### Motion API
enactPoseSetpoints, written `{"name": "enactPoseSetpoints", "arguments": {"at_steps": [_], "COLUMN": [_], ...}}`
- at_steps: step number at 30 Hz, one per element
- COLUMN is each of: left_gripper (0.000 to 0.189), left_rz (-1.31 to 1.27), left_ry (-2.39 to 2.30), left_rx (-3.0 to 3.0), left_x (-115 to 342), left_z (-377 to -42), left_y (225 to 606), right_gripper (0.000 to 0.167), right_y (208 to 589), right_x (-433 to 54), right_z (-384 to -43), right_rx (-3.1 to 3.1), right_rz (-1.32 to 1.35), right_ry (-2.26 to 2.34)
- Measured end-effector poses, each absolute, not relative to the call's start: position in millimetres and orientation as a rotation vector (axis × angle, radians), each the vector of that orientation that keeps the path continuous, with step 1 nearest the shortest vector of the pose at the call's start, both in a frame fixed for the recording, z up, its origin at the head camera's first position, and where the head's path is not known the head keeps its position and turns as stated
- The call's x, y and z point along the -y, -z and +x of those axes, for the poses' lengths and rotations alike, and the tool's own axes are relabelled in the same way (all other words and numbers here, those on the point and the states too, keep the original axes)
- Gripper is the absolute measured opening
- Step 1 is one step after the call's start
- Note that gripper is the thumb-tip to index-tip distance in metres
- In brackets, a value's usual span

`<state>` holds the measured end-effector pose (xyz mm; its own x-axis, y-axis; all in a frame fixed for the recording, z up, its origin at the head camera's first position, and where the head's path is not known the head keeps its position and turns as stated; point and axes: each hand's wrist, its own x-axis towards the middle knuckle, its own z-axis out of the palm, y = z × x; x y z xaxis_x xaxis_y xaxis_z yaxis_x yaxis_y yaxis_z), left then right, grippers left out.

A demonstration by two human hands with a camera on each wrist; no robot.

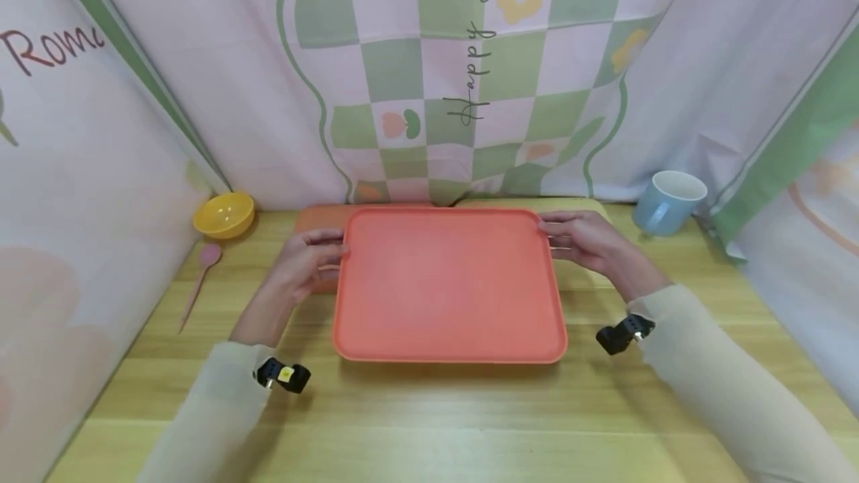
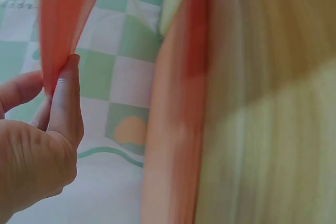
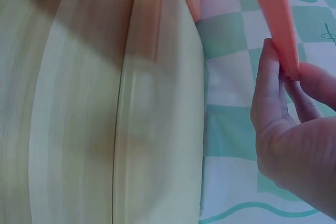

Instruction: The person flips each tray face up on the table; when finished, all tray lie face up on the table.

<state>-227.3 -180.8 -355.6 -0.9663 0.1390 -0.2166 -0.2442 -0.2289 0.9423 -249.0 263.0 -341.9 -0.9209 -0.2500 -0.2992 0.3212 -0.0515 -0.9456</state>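
Observation:
A coral-red rectangular tray (image 1: 450,289) is held between both hands, raised over the wooden table. At its left edge, my left hand (image 1: 307,263) pinches the rim; the left wrist view shows the thumb and fingers on opposite faces of the tray (image 2: 65,19). My right hand (image 1: 584,238) grips the opposite edge the same way, and in the right wrist view its fingers close round the tray's side (image 3: 278,19). Beneath and behind the tray lie a flat orange piece (image 1: 315,218) and a pale yellow one (image 1: 584,206), both partly hidden by it.
A yellow bowl (image 1: 224,216) stands at the back left, with a pink spoon (image 1: 203,274) in front of it. Toward the back right is a light blue mug (image 1: 669,203). Patterned curtains (image 1: 456,58) border the table (image 1: 450,423) behind and at the sides.

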Motion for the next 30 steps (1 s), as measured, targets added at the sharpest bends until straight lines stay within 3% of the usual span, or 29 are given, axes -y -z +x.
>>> {"name": "enactPoseSetpoints", "arguments": {"at_steps": [8,15,23,30], "left_gripper": [0.027,0.035,0.062,0.05], "left_rz": [-0.093,-0.14,-0.071,-0.055], "left_ry": [-2.191,-2.152,-2.033,-1.952], "left_rx": [-1.856,-1.86,-1.971,-2.059], "left_x": [175.7,176.4,178.7,177.9], "left_z": [-233.2,-237.3,-238.9,-240.5], "left_y": [372.9,386.4,391.1,395.4], "right_gripper": [0.056,0.03,0.054,0.053], "right_y": [349.3,358.2,356.3,368.7], "right_x": [-268.0,-268.9,-266.7,-270.5], "right_z": [-248.5,-249.0,-248.7,-246.6], "right_rx": [-1.896,-1.908,-2.053,-2.165], "right_rz": [0.065,0.078,0.001,-0.04], "right_ry": [1.984,1.965,1.822,1.7]}}
